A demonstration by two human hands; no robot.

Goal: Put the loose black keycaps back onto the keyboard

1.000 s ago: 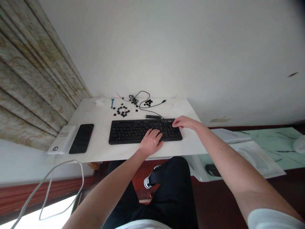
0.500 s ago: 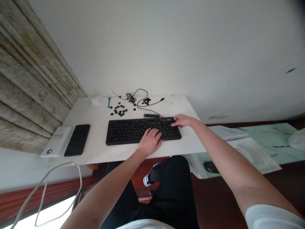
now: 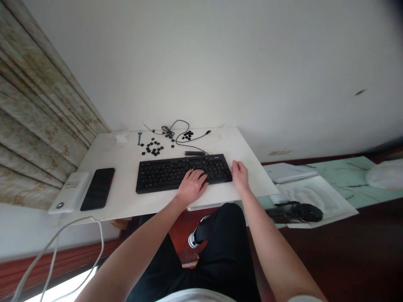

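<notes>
A black keyboard [image 3: 160, 176] lies on the white table, its keys facing up. My left hand [image 3: 192, 184] rests palm down over the keyboard's lower right part, fingers spread across the keys. Just off the keyboard's right end is my right hand [image 3: 240, 174], its fingers curled in; whatever they hold, if anything, is hidden. Several loose black keycaps [image 3: 154, 149] are scattered behind the keyboard, and another small group of keycaps [image 3: 188, 135] sits farther right. Near them lies a small blue tool [image 3: 139, 139].
A black cable [image 3: 179, 121] is coiled behind the keyboard, beside a thin black bar [image 3: 194, 153]. On the left of the table [image 3: 126, 203] are a dark phone [image 3: 98, 188] and a white box [image 3: 71, 191]. An open white box [image 3: 333, 201] and a black object [image 3: 296, 213] stand at right.
My right hand has moved off the keyboard's upper right keys, down toward me to its right end, and its fingers have curled in. My left hand stays on the keys. The view has shifted slightly.
</notes>
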